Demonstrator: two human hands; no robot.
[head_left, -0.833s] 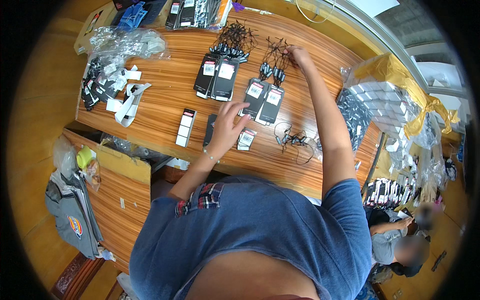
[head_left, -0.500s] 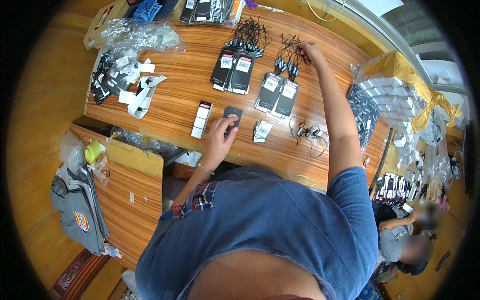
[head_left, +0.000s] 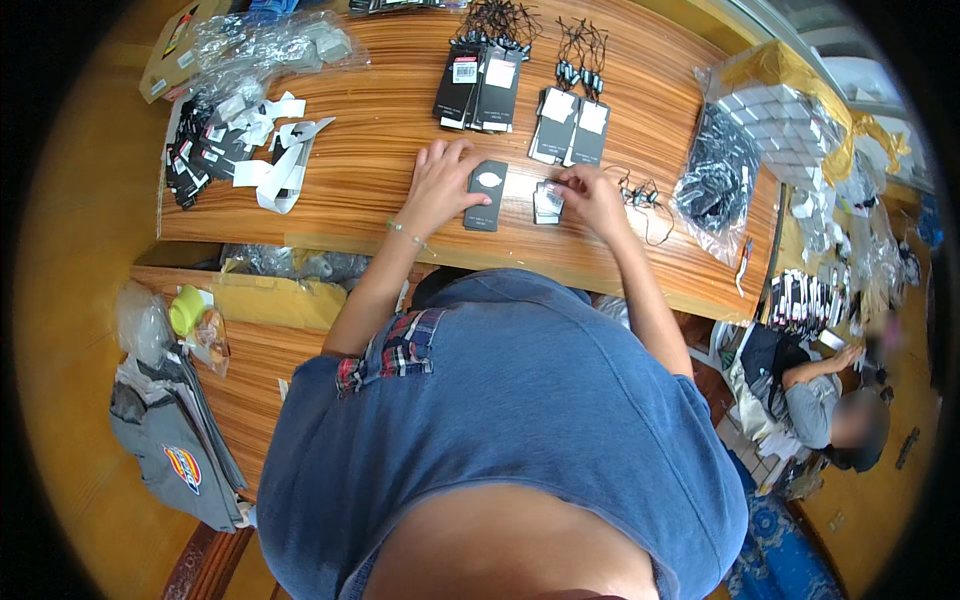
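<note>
A small pile of dark hang tags lies in front of me. My left hand rests just left of it, fingers spread, with the thumb touching the tags' edge. To the right sits a little stack of small white-labelled cards. My right hand has its fingertips pinched at the upper right corner of that stack, on a small card. Beyond are two groups of larger black hang tags with white stickers and black strings: the right group and the left group.
Loose black strings lie right of my right hand. A clear bag of black strings and a plastic-wrapped block of white boxes stand at the right. Paper strips and plastic bags fill the left. Another person sits at lower right.
My right hand has come back from the far strings to the small card stack. My left hand has shifted off the dark tags to their left side. The view has shifted.
</note>
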